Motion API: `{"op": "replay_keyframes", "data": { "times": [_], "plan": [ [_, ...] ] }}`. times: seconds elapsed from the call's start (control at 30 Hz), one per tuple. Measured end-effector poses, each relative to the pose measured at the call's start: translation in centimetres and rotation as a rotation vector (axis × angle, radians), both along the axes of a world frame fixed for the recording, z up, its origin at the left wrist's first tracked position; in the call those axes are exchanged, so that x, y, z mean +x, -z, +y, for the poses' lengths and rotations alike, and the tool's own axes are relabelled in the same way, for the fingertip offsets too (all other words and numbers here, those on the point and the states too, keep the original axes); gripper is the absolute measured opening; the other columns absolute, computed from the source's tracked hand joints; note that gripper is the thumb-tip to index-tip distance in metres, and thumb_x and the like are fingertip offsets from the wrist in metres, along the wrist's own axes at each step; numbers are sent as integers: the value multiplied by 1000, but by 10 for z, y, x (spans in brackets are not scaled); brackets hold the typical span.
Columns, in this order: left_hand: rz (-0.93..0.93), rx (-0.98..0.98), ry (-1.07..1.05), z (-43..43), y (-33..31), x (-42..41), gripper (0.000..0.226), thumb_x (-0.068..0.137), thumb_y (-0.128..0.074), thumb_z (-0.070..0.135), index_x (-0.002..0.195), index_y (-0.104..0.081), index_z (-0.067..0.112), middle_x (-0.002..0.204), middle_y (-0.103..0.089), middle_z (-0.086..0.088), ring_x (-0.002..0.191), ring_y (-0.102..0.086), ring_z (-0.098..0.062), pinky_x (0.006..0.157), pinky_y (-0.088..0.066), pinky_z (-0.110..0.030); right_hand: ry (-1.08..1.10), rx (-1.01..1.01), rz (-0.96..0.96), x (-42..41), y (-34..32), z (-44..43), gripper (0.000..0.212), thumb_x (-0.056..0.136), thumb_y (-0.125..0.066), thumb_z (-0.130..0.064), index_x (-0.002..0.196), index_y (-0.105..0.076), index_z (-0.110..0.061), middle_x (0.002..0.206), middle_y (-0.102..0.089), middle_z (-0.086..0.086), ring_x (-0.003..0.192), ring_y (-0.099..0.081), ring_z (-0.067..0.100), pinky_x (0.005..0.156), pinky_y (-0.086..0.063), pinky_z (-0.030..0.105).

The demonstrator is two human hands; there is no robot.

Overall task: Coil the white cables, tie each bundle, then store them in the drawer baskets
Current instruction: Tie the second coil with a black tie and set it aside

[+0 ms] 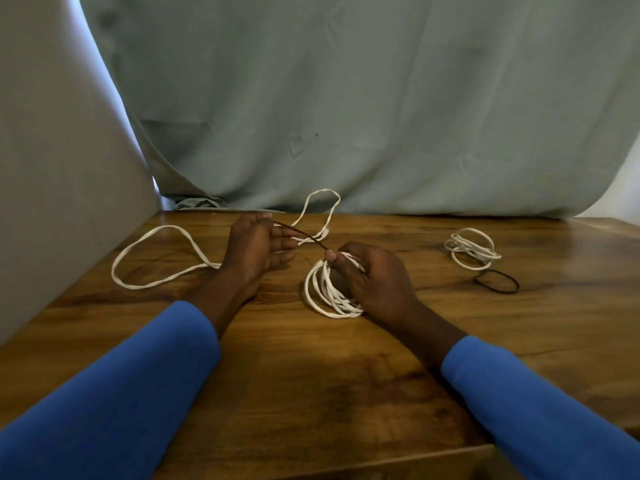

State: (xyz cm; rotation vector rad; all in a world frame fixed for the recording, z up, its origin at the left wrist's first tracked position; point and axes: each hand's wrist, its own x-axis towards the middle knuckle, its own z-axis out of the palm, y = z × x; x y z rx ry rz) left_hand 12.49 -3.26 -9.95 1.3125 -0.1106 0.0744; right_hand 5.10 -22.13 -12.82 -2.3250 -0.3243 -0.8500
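Observation:
My right hand (372,282) grips a coiled white cable bundle (323,292) standing on edge on the wooden table (311,375). A dark elastic band (304,236) is stretched taut from that bundle to my left hand (256,249), which pulls it with its thumb and fingers. A loose, uncoiled white cable (156,258) sprawls behind and left of my left hand. Farther right lies a second coiled white bundle (472,249), with another dark band (497,280) flat on the table just in front of it.
A pale green curtain (381,116) hangs along the table's far edge. A light grey panel (52,168) stands along the left side. The table's front edge (346,462) shows at the bottom. No drawer or basket is in view.

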Motion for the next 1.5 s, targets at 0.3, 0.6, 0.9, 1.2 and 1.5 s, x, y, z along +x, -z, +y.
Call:
{"op": "replay_keyframes", "data": {
  "times": [0.3,0.6,0.9,1.2,1.5],
  "plan": [
    [-378,737,410,-22,14,-24,42,81,-81,55,113,-75,27,96,-79,0,87,-76,-17,79,-62,-44,-79,392,-42,8,-5,-11,33,95,-65,-53,82,-74,-24,77,-75,-5,75,-72,14,72,-57,46],
    [-147,190,308,-44,17,-44,18,95,-72,16,108,-73,4,92,-80,-14,81,-78,-28,67,-64,-37,15,791,18,11,-4,2,68,83,-55,-83,87,-71,-17,82,-76,9,81,-76,29,78,-59,57],
    [-274,322,234,-60,15,-63,18,96,-71,33,104,-76,18,90,-80,-4,82,-79,-24,79,-64,-53,220,908,-108,8,-1,7,49,94,-58,-64,76,-71,-20,73,-74,0,74,-73,17,75,-59,51],
    [-45,132,119,-28,5,-28,22,104,-59,17,95,-79,13,77,-70,-2,64,-57,-11,56,-49,-26,78,668,-69,2,-2,11,48,97,-63,-50,77,-71,-7,72,-72,9,72,-69,28,66,-55,44],
    [-12,115,-120,-33,-4,-31,36,106,-49,16,76,-68,8,68,-68,-8,59,-62,-16,59,-53,-29,1,538,-68,-2,-5,20,32,100,-63,-40,72,-70,-27,63,-68,-17,61,-63,-2,58,-44,16]
  ]
}}
